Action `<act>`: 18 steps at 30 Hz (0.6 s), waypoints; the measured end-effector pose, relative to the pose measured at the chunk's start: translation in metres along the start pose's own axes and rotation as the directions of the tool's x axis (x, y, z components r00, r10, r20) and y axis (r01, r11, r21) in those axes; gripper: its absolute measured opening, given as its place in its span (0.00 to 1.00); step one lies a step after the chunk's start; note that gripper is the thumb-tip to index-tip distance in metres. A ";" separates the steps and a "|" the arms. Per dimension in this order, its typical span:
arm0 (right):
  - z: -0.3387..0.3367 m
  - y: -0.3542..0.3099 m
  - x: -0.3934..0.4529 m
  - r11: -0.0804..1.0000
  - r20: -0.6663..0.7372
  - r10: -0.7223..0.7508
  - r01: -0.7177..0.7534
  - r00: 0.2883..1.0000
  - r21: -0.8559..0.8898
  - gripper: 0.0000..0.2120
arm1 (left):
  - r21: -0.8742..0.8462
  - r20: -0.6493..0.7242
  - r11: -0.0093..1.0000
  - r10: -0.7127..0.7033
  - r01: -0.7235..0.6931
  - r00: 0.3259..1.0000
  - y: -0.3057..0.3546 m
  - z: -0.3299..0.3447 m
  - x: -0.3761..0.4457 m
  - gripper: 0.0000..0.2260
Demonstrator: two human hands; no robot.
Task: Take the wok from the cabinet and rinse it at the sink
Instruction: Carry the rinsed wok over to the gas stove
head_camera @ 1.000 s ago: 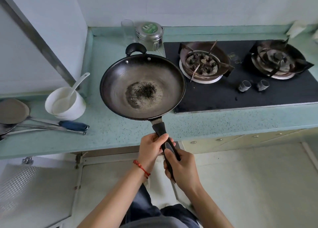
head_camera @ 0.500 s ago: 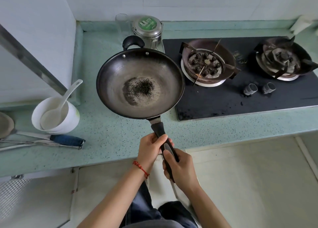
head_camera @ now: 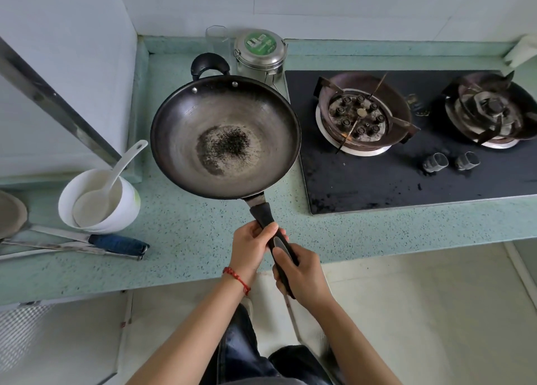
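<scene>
Your left hand [head_camera: 252, 246] and right hand [head_camera: 302, 272] both clamp wok [head_camera: 225, 136] handle, left ahead of right. Wok over counter [head_camera: 186, 227], left of stove [head_camera: 406, 140]; dark specks in bowl.

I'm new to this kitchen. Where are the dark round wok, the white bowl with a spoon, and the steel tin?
dark round wok [head_camera: 223, 140], head view, inner base
white bowl [head_camera: 128, 207], head view, outer wall
steel tin [head_camera: 259, 45], head view, green-labelled lid

White bowl [head_camera: 122, 207] holding a spoon [head_camera: 110, 181], blue-handled knife [head_camera: 116, 243], steel canister [head_camera: 259, 55], gas stove [head_camera: 377, 181] on green counter [head_camera: 203, 239]
</scene>
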State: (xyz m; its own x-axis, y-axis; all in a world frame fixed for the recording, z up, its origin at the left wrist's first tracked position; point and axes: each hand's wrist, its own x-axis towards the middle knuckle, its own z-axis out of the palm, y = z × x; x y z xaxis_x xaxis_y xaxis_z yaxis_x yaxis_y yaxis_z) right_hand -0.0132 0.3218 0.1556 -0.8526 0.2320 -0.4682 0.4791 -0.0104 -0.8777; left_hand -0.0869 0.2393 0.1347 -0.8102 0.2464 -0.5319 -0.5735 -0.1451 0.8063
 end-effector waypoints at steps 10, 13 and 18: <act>-0.011 -0.022 0.042 0.999 0.020 0.009 -0.008 1.000 -0.036 0.14 | 0.029 -0.050 1.000 0.013 -0.012 0.999 0.016 0.009 0.037 0.08; -0.017 -0.029 0.052 0.996 0.030 -0.008 0.011 1.000 -0.089 0.14 | 0.005 -0.070 1.000 0.019 -0.019 0.997 0.023 0.016 0.043 0.08; -0.028 -0.034 0.060 0.986 0.056 -0.027 0.036 0.998 -0.161 0.16 | 0.012 -0.101 1.000 0.019 -0.018 0.995 0.025 0.024 0.047 0.10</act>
State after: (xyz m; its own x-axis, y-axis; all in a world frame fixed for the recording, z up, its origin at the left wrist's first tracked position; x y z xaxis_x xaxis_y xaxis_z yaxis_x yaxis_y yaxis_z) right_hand -0.0749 0.3638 0.1597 -0.8756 0.1771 -0.4494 0.4757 0.1545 -0.8659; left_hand -0.1363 0.2706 0.1361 -0.8290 0.1453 -0.5400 -0.5575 -0.1383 0.8186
